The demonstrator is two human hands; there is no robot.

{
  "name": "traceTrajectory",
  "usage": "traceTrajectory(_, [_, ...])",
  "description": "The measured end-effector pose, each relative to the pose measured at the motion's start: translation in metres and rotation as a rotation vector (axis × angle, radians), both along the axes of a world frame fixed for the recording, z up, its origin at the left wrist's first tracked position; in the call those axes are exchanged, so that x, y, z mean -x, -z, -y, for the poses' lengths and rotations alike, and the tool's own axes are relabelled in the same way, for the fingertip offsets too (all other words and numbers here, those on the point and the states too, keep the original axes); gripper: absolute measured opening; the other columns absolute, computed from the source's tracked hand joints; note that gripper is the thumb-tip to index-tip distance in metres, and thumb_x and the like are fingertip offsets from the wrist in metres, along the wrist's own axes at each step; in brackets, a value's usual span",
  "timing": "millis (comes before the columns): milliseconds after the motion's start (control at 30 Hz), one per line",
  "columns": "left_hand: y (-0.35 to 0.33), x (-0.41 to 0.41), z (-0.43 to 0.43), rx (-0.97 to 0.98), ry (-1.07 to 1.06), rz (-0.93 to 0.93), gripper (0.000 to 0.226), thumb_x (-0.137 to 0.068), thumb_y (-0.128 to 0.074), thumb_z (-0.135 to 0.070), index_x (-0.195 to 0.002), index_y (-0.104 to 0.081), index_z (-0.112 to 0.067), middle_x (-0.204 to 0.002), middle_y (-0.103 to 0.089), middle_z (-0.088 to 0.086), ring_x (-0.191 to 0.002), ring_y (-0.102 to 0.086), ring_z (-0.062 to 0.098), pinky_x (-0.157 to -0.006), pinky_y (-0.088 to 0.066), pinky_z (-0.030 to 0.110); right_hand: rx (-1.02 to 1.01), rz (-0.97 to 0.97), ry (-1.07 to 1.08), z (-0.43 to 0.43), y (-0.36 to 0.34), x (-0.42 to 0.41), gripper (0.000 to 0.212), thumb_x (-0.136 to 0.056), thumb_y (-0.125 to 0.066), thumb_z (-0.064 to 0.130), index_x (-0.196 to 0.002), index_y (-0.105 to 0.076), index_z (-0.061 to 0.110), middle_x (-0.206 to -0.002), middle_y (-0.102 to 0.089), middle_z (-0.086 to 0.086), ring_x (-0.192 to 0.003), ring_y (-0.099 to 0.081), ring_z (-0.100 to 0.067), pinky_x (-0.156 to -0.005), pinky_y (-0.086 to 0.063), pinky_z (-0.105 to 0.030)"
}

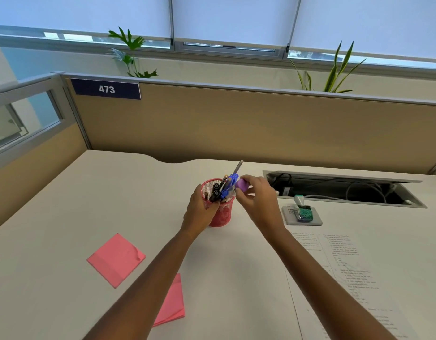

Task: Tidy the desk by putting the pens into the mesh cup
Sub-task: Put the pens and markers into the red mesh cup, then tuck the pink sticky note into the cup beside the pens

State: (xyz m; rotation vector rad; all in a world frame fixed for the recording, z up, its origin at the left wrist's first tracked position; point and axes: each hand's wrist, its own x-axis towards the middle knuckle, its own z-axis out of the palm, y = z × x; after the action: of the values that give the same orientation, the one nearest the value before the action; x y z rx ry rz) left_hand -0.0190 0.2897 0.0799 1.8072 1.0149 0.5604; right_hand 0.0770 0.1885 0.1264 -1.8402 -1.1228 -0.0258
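Well out to the left of the left arm lies a pink sticky pad (116, 260), and a second pink pad (171, 303) shows between the two forearms, partly hidden under the left one; neither belongs to the job. The left hand (201, 211) is wrapped round the near left side of the red mesh cup (223, 214), fingers curled against the mesh, apparently steadying it where it stands upright on the desk (64, 204). Inside the cup, just beyond that hand's fingers, a cluster of pens (224, 187) stands leaning toward the right: black ones, blue ones and a thin grey one poking highest. Touching the cup's right rim, the right hand (257, 200) pinches a purple piece (242, 184) between thumb and fingertips; it looks like the top of a marker or pen going in beside the others, though its lower part is hidden and I cannot tell how deep it sits. The hands are close together, one on each side of the cup. Right of the right hand sit a stamp (304, 209) on its pad, an open cable hatch (344, 187) beyond it, and printed sheets (347, 266) beside the right forearm. No loose pens show anywhere on the desk, so I judge the tidying nearly finished: only this purple one is left to settle and release
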Motion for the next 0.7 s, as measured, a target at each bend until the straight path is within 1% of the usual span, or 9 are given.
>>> traceTrajectory(100, [0.001, -0.002, 0.001, 0.081, -0.029, 0.051, 0.066, -0.089, -0.056, -0.02, -0.143, -0.019, -0.017, -0.149, -0.031, 0.01, -0.134, -0.035, 0.031, -0.109, -0.035, 0.045, 0.112, 0.054, -0.007, -0.009, 0.004, -0.001, 0.026, -0.083, -0.058, 0.014, -0.108, -0.058, 0.005, -0.096, -0.055, -0.011, -0.081, -0.057, -0.022, -0.073, -0.05, -0.032])
traceTrajectory(200, [0.001, -0.003, 0.002, 0.125, -0.043, 0.062, 0.066, -0.09, -0.054, -0.02, -0.144, -0.016, -0.018, -0.15, -0.028, 0.01, -0.135, -0.033, 0.032, -0.107, -0.033, 0.045, 0.241, 0.154, -0.028, -0.02, 0.006, -0.003, 0.023, -0.086, -0.053, 0.014, -0.107, -0.057, 0.004, -0.101, -0.058, -0.015, -0.087, -0.056, -0.026, -0.068, -0.039, -0.026])
traceTrajectory(300, [0.003, -0.003, 0.0, 0.131, -0.036, 0.049, 0.067, -0.09, -0.055, -0.024, -0.144, -0.015, -0.022, -0.15, -0.028, 0.01, -0.134, -0.033, 0.033, -0.109, -0.034, 0.048, 0.297, 0.234, -0.025, -0.03, 0.008, -0.004, 0.03, -0.086, -0.05, 0.01, -0.116, -0.049, 0.005, -0.1, -0.061, -0.018, -0.09, -0.054, -0.031, -0.07, -0.042, -0.034])
traceTrajectory(367, [0.005, -0.003, -0.001, 0.131, -0.029, 0.039, 0.067, -0.09, -0.055, -0.026, -0.144, -0.015, -0.023, -0.15, -0.029, 0.01, -0.134, -0.034, 0.034, -0.109, -0.034, 0.051, 0.328, 0.239, -0.013, -0.034, 0.013, -0.005, 0.028, -0.086, -0.05, 0.009, -0.113, -0.045, 0.004, -0.092, -0.063, -0.019, -0.086, -0.053, -0.033, -0.062, -0.04, -0.037])
traceTrajectory(400, [0.006, -0.002, -0.001, 0.128, -0.027, 0.033, 0.068, -0.09, -0.055, -0.028, -0.144, -0.015, -0.024, -0.15, -0.029, 0.01, -0.134, -0.034, 0.034, -0.109, -0.033, 0.051, 0.362, 0.26, -0.003, -0.036, 0.016, -0.006, 0.023, -0.088, -0.049, 0.01, -0.11, -0.046, 0.003, -0.091, -0.063, -0.019, -0.084, -0.053, -0.033, -0.06, -0.038, -0.035])
traceTrajectory(467, [0.007, -0.001, -0.002, 0.13, -0.016, 0.03, 0.068, -0.09, -0.054, -0.029, -0.144, -0.014, -0.025, -0.149, -0.03, 0.01, -0.133, -0.035, 0.034, -0.109, -0.033, 0.052, 0.447, 0.367, 0.01, -0.038, 0.022, -0.008, 0.016, -0.091, -0.045, 0.011, -0.102, -0.052, 0.001, -0.094, -0.064, -0.019, -0.084, -0.052, -0.032, -0.061, -0.037, -0.035])
traceTrajectory(533, [0.007, 0.001, -0.004, 0.127, -0.002, 0.034, 0.068, -0.089, -0.055, -0.03, -0.144, -0.014, -0.026, -0.149, -0.032, 0.01, -0.133, -0.035, 0.034, -0.109, -0.033, 0.053, 0.499, 0.451, -0.002, -0.036, 0.027, -0.01, 0.02, -0.092, -0.043, 0.012, -0.099, -0.059, 0.001, -0.1, -0.064, -0.017, -0.088, -0.05, -0.031, -0.066, -0.042, -0.038])
traceTrajectory(633, [0.009, 0.012, -0.003, 0.027, 0.03, -0.035, 0.067, -0.09, -0.053, -0.033, -0.145, -0.016, -0.022, -0.151, -0.03, 0.009, -0.136, -0.032, 0.029, -0.111, -0.031, 0.051, 0.452, 0.446, 0.007, -0.028, 0.034, -0.009, 0.025, -0.093, -0.043, 0.017, -0.101, -0.063, 0.003, -0.114, -0.058, -0.016, -0.099, -0.05, -0.033, -0.075, -0.048, -0.041])
traceTrajectory(700, [0.015, 0.029, -0.002, -0.142, 0.024, -0.166, 0.064, -0.091, -0.051, -0.032, -0.145, -0.019, -0.018, -0.151, -0.029, 0.007, -0.138, -0.03, 0.025, -0.112, -0.03, 0.045, 0.291, 0.352, 0.057, -0.018, 0.04, -0.001, 0.022, -0.091, -0.048, 0.013, -0.103, -0.063, 0.004, -0.118, -0.055, -0.018, -0.104, -0.05, -0.034, -0.078, -0.047, -0.041])
